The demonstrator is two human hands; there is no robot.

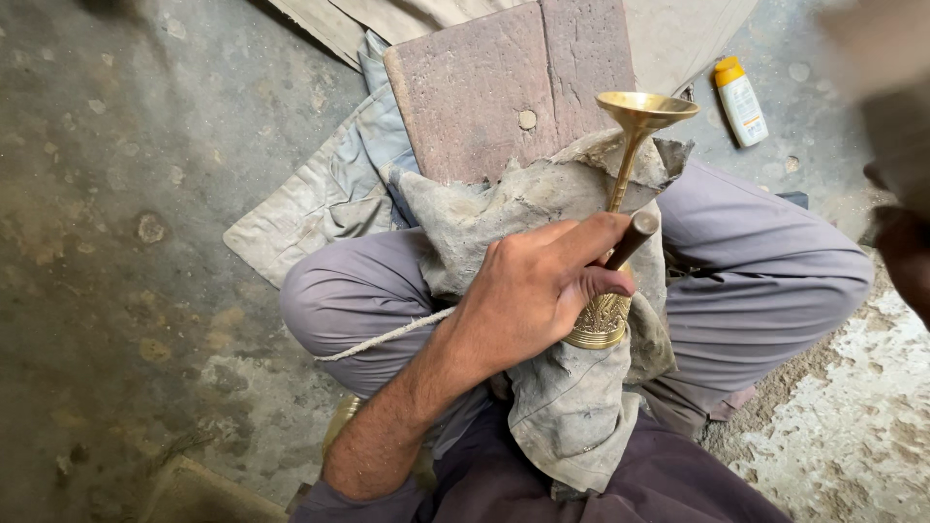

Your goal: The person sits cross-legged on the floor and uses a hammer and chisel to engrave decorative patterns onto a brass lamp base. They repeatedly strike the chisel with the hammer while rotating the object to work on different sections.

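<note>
My left hand (528, 295) is shut on a dark round tool handle (635, 235), pressed against a brass stemmed piece. That brass piece (630, 145) stands tilted in my lap, with a flared cup on top and an engraved base (599, 322) below my thumb. A dirty grey cloth (484, 213) wraps around it and drapes over my crossed legs. At the right edge a blurred brown shape (903, 247) may be my right hand; I cannot tell what it does.
A reddish stone slab (484, 87) lies just beyond my knees on a pale cloth (310, 208). A white bottle with a yellow cap (741, 105) lies on the concrete floor at the upper right. A white cord (387, 335) crosses my left thigh.
</note>
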